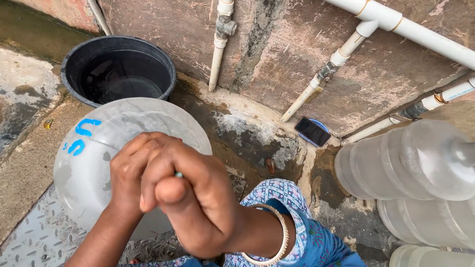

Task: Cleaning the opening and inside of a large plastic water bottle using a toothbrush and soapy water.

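A large translucent water jug (99,148) with blue painted marks stands upright on the ground in front of me. Both hands are clasped together over its top. My left hand (131,170) wraps the neck from the left. My right hand (198,202), with a bangle on the wrist, closes over it from the right. A small bit of blue-green cap or neck shows between the fingers; the rest of the jug's mouth is hidden under the hands.
A black bucket (118,69) holding water sits behind the jug by the wall. White pipes (341,54) run down the rough wall. A dark phone (312,131) lies at the wall's foot. Several clear jugs (410,168) lie at the right. Metal tread plate (34,237) lower left.
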